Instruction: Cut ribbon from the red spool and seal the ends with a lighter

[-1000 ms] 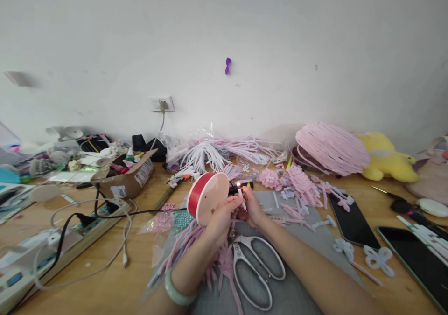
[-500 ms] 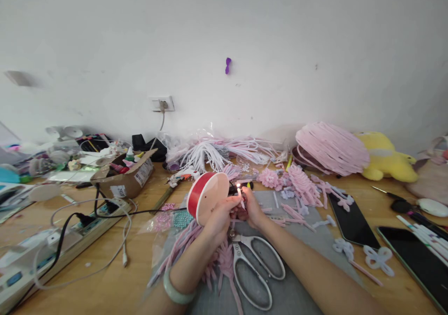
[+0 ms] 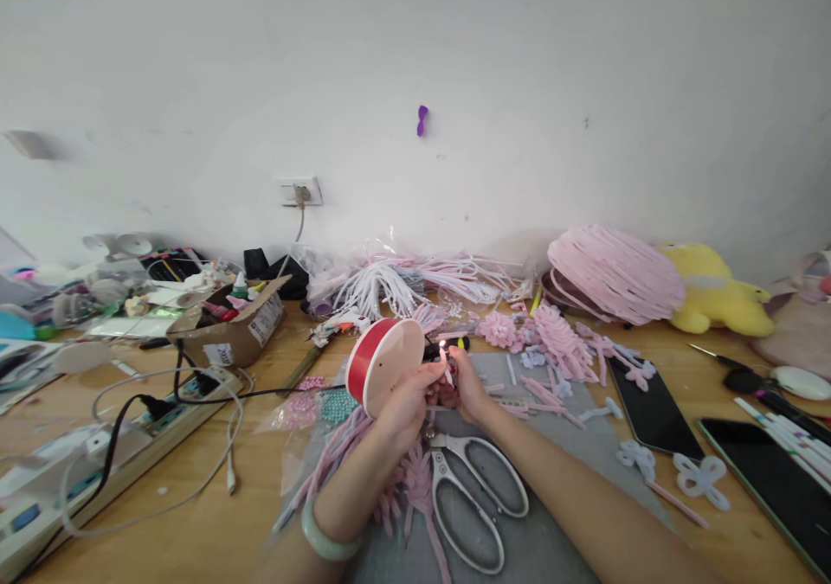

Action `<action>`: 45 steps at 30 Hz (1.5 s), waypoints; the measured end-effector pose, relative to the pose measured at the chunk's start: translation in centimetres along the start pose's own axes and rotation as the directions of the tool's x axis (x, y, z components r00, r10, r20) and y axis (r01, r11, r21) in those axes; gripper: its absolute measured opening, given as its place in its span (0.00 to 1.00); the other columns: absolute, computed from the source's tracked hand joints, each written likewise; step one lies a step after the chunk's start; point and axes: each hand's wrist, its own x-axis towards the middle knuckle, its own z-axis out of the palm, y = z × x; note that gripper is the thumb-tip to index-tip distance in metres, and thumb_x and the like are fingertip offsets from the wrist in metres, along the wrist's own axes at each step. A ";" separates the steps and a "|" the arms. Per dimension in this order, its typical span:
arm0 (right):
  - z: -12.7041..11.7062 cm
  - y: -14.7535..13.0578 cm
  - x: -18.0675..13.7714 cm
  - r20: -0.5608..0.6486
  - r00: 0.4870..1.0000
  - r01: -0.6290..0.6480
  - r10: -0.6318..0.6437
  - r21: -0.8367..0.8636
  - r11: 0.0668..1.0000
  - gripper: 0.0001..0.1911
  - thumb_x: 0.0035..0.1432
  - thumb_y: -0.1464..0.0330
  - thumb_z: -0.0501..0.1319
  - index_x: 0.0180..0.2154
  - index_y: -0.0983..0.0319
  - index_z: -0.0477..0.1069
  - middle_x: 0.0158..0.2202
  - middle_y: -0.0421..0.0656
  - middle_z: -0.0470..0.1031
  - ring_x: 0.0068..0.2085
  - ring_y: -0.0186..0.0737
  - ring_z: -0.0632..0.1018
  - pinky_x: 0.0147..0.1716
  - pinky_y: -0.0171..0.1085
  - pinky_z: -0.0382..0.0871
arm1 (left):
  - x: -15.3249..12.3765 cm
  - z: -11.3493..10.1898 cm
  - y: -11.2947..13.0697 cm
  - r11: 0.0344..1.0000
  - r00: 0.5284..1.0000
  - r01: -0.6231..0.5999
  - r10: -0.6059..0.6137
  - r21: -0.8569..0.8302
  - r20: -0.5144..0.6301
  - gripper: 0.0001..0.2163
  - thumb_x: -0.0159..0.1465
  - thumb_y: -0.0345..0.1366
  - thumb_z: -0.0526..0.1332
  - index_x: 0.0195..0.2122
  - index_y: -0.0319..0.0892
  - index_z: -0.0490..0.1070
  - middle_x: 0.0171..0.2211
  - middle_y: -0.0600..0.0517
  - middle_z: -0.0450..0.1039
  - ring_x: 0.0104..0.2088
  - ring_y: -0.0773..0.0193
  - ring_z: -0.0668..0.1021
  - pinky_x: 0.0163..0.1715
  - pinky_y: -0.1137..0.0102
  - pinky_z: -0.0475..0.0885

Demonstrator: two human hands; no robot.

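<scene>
A spool of red ribbon with white sides stands tilted in my left hand, whose fingers are closed at its right edge. Close beside it, my right hand is wrapped round a lighter, mostly hidden by the fingers. A small flame burns above the fingertips, near the left thumb. The ribbon's loose end is too small to make out there. Below the hands lie large scissors, handles toward me, on a grey mat. Pink chenille stems lie partly under my left forearm.
On the left are a power strip with cables and an open cardboard box. White stems and pink fuzzy pieces lie behind. Two phones and a yellow plush toy are at right.
Almost nothing differs. Both hands keep their grip, the flame stays lit, and the view has shifted very slightly.
</scene>
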 end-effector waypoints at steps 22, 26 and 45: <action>-2.7 -3.6 -0.4 0.171 0.981 0.094 -0.095 0.014 0.995 0.27 0.45 0.44 0.51 0.17 0.62 0.55 0.11 0.32 0.51 0.12 0.24 0.51 0.11 0.27 0.39 | -0.8 -0.9 2.2 0.824 0.977 -0.122 0.003 0.553 0.212 0.10 0.47 0.41 0.61 0.19 0.38 0.68 0.16 0.58 0.61 0.19 0.72 0.61 0.22 0.75 0.55; -5.5 -6.1 -0.3 0.153 0.960 0.270 -0.234 -0.300 0.915 0.22 0.41 0.56 0.62 0.15 0.63 0.53 0.12 0.32 0.52 0.13 0.22 0.52 0.12 0.27 0.42 | -2.4 -2.1 4.3 0.374 0.931 -0.251 -0.161 0.893 0.329 0.07 0.50 0.37 0.57 0.20 0.40 0.71 0.17 0.56 0.65 0.20 0.69 0.65 0.21 0.75 0.56; -7.3 -7.2 -0.7 0.125 0.992 0.116 0.029 -0.970 0.212 0.11 0.40 0.64 0.64 0.25 0.62 0.65 0.12 0.33 0.58 0.14 0.27 0.58 0.14 0.30 0.50 | -5.8 -1.8 4.9 -0.477 0.982 -0.124 -0.183 0.870 0.040 0.13 0.49 0.23 0.53 0.33 0.34 0.74 0.32 0.34 0.75 0.36 0.47 0.78 0.31 0.61 0.70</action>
